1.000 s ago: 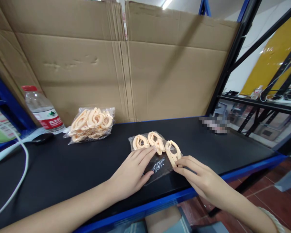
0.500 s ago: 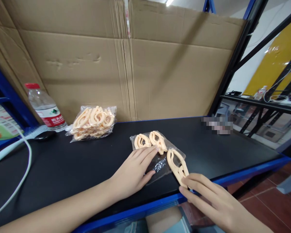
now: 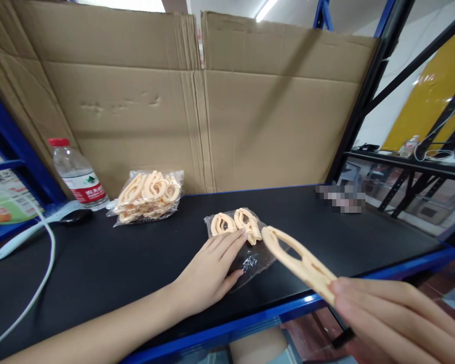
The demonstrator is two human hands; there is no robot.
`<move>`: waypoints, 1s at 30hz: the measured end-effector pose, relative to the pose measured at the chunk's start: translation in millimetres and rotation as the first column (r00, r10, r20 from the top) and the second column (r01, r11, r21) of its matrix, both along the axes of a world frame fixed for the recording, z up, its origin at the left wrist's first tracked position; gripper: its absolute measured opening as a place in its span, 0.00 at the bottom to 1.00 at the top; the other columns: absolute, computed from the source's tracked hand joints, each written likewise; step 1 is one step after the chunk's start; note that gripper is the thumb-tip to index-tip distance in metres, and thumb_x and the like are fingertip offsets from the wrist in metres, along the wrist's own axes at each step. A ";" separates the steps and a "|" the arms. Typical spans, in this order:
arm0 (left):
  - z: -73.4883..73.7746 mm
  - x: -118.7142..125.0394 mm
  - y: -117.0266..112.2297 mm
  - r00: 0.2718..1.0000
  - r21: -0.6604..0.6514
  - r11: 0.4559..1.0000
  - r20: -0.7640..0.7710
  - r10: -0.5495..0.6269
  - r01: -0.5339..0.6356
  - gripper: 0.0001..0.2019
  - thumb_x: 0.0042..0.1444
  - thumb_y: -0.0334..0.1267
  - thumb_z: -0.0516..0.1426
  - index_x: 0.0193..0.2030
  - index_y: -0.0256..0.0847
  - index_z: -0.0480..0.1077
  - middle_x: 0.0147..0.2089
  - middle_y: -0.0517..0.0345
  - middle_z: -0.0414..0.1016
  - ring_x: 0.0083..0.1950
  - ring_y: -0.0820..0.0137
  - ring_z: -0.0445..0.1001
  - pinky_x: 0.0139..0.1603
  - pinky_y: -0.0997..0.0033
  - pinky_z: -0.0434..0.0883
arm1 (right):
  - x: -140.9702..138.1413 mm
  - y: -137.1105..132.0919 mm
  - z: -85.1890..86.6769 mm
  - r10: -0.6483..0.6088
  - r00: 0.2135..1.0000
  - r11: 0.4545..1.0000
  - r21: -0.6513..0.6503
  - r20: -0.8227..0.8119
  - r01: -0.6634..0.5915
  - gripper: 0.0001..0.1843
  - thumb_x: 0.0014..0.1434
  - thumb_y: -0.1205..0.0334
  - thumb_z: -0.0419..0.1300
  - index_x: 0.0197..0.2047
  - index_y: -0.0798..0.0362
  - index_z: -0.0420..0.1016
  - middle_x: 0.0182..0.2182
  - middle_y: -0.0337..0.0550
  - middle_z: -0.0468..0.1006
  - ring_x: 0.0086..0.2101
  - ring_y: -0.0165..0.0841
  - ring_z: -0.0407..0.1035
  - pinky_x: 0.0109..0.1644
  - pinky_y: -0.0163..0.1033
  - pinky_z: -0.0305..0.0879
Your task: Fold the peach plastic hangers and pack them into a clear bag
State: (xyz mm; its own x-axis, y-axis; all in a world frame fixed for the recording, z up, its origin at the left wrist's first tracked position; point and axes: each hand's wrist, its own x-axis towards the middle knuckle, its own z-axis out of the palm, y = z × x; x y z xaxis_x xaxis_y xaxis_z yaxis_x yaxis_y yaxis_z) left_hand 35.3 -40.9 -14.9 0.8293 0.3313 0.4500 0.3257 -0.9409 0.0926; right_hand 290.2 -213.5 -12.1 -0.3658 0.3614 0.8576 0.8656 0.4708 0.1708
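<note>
In the head view, my right hand (image 3: 394, 313) pinches one end of a cream folding hanger (image 3: 293, 255), raised above the table's front edge and pointing up to the left. My left hand (image 3: 212, 270) lies flat over a clear plastic bag (image 3: 256, 265), fingers stretched out and thumb apart. More cream hangers (image 3: 247, 224) of the same kind lie at the bag's far end, just past my left fingertips. My palm hides part of the bag.
A bagged stack of the same hangers (image 3: 149, 197) stands by the cardboard wall (image 3: 280, 121). To its left are a red-capped water bottle (image 3: 79, 174), a light-blue brush (image 3: 26, 237), a black object (image 3: 78, 217) and a white cable (image 3: 47, 273). The table's blue edge (image 3: 227, 331) runs in front.
My right hand has lifted the hanger off the bag and carried it right and toward me. My left hand stays on the bag. The view has tilted up slightly.
</note>
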 end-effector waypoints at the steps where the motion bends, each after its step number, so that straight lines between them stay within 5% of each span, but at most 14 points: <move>1: -0.1 0.2 0.1 1.000 0.001 1.000 0.004 -0.001 0.001 0.30 0.60 0.34 0.55 0.67 0.40 0.49 0.67 0.45 0.58 0.66 0.58 0.58 0.64 0.53 0.62 | -6.4 2.9 2.1 0.047 0.998 0.999 -0.016 0.043 -0.047 0.23 0.63 0.59 0.57 0.61 0.44 0.68 0.46 0.43 0.78 0.47 0.49 0.72 0.39 0.45 0.80; 7: -0.9 0.0 0.2 0.998 0.013 1.000 0.051 -0.020 0.020 0.33 0.60 0.33 0.55 0.69 0.41 0.43 0.68 0.42 0.55 0.68 0.57 0.54 0.64 0.51 0.61 | -46.8 43.6 16.5 0.246 0.954 0.964 -0.144 0.174 -0.223 0.18 0.65 0.74 0.49 0.56 0.62 0.70 0.41 0.54 0.79 0.43 0.45 0.73 0.38 0.44 0.77; 12: 1.0 -1.8 -1.1 0.998 -0.002 1.000 0.055 -0.002 0.002 0.36 0.58 0.33 0.58 0.69 0.40 0.44 0.67 0.42 0.56 0.68 0.56 0.55 0.64 0.51 0.62 | -61.0 92.0 9.8 0.118 0.953 0.993 -0.041 0.280 -0.111 0.14 0.65 0.77 0.48 0.42 0.68 0.76 0.36 0.59 0.79 0.38 0.44 0.73 0.33 0.42 0.76; 19: 4.1 -4.8 0.7 0.999 0.025 0.999 0.036 -0.020 0.019 0.34 0.58 0.35 0.58 0.68 0.39 0.47 0.66 0.43 0.58 0.67 0.57 0.57 0.64 0.51 0.62 | -71.0 131.8 -8.6 -0.022 0.896 0.983 -0.153 0.443 0.100 0.13 0.59 0.79 0.52 0.43 0.72 0.75 0.38 0.64 0.77 0.41 0.47 0.73 0.42 0.47 0.76; 23: 22.5 -8.1 0.7 0.995 0.125 0.990 0.068 -0.077 0.068 0.25 0.62 0.34 0.54 0.65 0.42 0.55 0.64 0.46 0.63 0.64 0.58 0.61 0.62 0.52 0.62 | -58.4 113.9 4.8 0.147 0.963 0.982 -0.154 0.225 -0.114 0.15 0.60 0.80 0.49 0.47 0.68 0.72 0.41 0.60 0.77 0.43 0.43 0.73 0.43 0.43 0.75; 27: 46.2 -16.5 -1.3 0.940 0.133 0.987 0.316 -0.126 0.088 0.16 0.62 0.26 0.51 0.55 0.42 0.66 0.56 0.50 0.71 0.58 0.64 0.69 0.58 0.61 0.67 | -18.3 96.3 17.7 0.319 0.947 0.948 -0.002 -0.050 -0.319 0.19 0.57 0.82 0.50 0.46 0.57 0.72 0.45 0.52 0.76 0.43 0.38 0.72 0.44 0.42 0.73; 30: 47.5 -29.8 -4.2 0.961 0.008 1.000 0.276 -0.013 0.011 0.17 0.58 0.23 0.49 0.50 0.42 0.66 0.55 0.52 0.71 0.57 0.64 0.69 0.57 0.62 0.67 | 12.2 97.8 17.5 0.257 0.953 0.920 -0.260 -0.158 -0.292 0.22 0.57 0.77 0.50 0.52 0.53 0.68 0.51 0.52 0.71 0.50 0.41 0.67 0.53 0.49 0.68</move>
State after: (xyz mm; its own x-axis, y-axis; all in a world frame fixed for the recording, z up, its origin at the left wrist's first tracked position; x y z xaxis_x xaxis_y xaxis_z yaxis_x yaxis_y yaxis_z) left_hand 5.4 -45.1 32.6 0.6766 0.3180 0.6642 0.2767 -0.9456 0.1710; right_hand 302.4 -115.7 5.4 -0.3865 0.4911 0.7807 0.7013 0.7062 -0.0970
